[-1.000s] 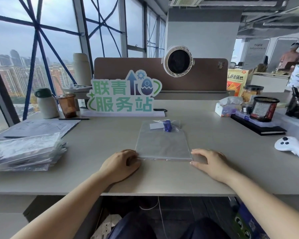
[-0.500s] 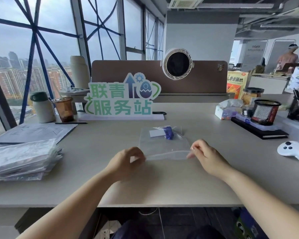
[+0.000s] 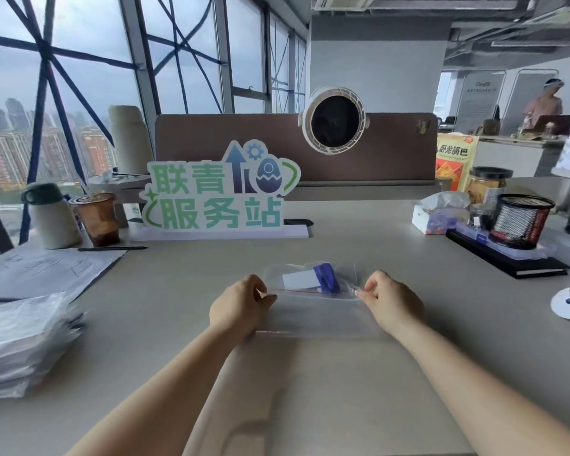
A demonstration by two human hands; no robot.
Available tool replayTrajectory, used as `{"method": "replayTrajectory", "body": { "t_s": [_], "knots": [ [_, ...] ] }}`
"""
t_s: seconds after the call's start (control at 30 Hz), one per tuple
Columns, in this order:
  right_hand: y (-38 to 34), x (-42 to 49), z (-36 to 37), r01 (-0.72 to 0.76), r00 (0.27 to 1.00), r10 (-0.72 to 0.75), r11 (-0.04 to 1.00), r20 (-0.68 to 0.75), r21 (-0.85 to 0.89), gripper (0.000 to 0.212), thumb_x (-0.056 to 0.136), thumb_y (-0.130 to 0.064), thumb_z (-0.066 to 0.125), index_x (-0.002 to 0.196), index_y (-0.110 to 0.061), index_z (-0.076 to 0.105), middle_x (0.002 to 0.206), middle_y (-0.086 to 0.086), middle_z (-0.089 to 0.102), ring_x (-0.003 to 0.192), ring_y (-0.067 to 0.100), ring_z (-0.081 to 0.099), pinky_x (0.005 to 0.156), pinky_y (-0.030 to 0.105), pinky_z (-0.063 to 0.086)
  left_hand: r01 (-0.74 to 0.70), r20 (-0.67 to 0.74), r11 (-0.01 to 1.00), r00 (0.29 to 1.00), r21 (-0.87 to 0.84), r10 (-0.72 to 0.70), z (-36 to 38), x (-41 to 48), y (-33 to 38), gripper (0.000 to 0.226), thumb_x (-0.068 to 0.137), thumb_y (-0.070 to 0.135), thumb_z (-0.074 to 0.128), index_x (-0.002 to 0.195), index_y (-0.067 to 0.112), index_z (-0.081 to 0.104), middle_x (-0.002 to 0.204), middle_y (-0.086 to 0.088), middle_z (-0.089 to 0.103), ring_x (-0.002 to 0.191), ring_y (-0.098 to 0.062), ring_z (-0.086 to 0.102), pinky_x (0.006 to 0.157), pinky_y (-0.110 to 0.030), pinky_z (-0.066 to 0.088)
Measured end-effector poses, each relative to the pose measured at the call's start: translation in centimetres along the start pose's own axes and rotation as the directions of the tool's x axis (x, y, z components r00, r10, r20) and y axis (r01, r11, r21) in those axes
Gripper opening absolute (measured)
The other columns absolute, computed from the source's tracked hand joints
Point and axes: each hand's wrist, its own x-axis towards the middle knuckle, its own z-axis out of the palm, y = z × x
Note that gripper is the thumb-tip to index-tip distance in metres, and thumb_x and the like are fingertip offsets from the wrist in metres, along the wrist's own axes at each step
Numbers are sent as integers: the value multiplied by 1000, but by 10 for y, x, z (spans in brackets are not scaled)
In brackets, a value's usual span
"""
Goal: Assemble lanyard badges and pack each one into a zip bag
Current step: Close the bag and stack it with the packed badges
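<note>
Head camera: we see a clear zip bag [image 3: 313,315] on the grey counter [image 3: 178,307], in the middle and near us. Inside it are a white badge card [image 3: 298,279] and a blue lanyard [image 3: 326,277], bunched at the far side. The left hand [image 3: 241,306] pinches the left end of the bag's zip strip [image 3: 310,291]. The right hand [image 3: 392,302] pinches the right end. The strip has a thin red line and runs from left to right between the two hands, so each hand is just as close to it. We think the next job is to press the strip shut, sliding along that line from one side to the other. We cannot tell if any of it is closed yet. Far behind the bag stands a green sign [image 3: 218,195] that reads 联青服务站. On the far right, an orange snack bag [image 3: 454,159] says 卧龙锅巴. A pile of plastic bags [image 3: 23,340] sits on the left.
</note>
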Motion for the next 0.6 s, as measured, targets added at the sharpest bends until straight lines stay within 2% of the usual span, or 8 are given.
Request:
{"method": "replayTrajectory", "body": {
  "t_s": [0.07, 0.13, 0.2, 0.23, 0.33, 0.4, 0.5, 0.6],
  "knots": [
    [1, 2, 2, 55, 998, -56, 997, -24, -57, 25, 87, -43, 58, 92, -21, 47, 90, -3, 61, 83, 24, 59, 66, 29, 40, -66, -12, 994, 998, 85, 67, 3, 4, -3, 35, 80, 42, 66, 111, 32, 54, 116, 7, 54, 106, -19, 53, 83, -31, 44],
    [5, 2, 2, 181, 977, -184, 983, -104, -40, 21, 85, -37, 63, 88, -21, 50, 90, -3, 57, 83, 23, 58, 67, 30, 40, -282, -46, 947, 955, 157, 292, 2, 5, -6, 30, 83, 36, 65, 112, 34, 57, 125, 7, 51, 116, -19, 47, 94, -32, 38],
    [12, 3, 0, 333, 942, -327, 935, -70, 121, 15, 83, -32, 67, 81, -20, 59, 86, -5, 57, 80, 19, 57, 71, 33, 45, -490, 24, 858, 870, 156, 492, -2, 3, -9, 19, 88, 37, 57, 106, 39, 64, 127, 14, 53, 120, -15, 46, 95, -30, 34],
    [15, 2, -2, 366, 925, -380, 898, 14, 245, 15, 82, -33, 69, 81, -20, 63, 87, -6, 59, 82, 17, 58, 76, 34, 48, -537, 89, 831, 844, 148, 529, -3, 1, -11, 23, 88, 47, 51, 106, 41, 64, 129, 17, 54, 122, -12, 46, 96, -29, 33],
    [21, -9, -16, 311, 830, -443, 872, 339, 377, 43, 67, -53, 72, 103, -30, 66, 115, -16, 59, 108, 0, 53, 95, 18, 41, -529, 250, 835, 838, 150, 485, -4, -5, -14, 79, 65, 92, 23, 118, 44, 58, 139, 19, 47, 130, -8, 42, 105, -30, 29],
    [26, -15, -22, 283, 780, -413, 903, 470, 324, 62, 62, -53, 79, 118, -37, 58, 131, -25, 46, 120, -7, 40, 100, 13, 29, -499, 323, 855, 840, 143, 436, -5, -10, -16, 106, 51, 100, 16, 131, 39, 49, 145, 16, 41, 135, -7, 36, 112, -29, 24],
    [30, -21, -19, 263, 813, -395, 904, 427, 336, 47, 75, -36, 77, 118, -33, 60, 137, -21, 44, 123, -6, 40, 100, 12, 28, -471, 366, 873, 839, 121, 402, -10, -17, -14, 121, 41, 102, 23, 139, 32, 39, 147, 12, 38, 135, -9, 35, 111, -25, 22],
    [25, -26, -13, 273, 869, -381, 901, 316, 336, 23, 90, -24, 61, 112, -25, 66, 131, -15, 53, 119, -3, 46, 96, 11, 32, -399, 336, 910, 877, 109, 344, -10, -24, -8, 110, 48, 96, 36, 137, 32, 40, 140, 13, 46, 127, -12, 43, 105, -25, 27]
  ]
}}
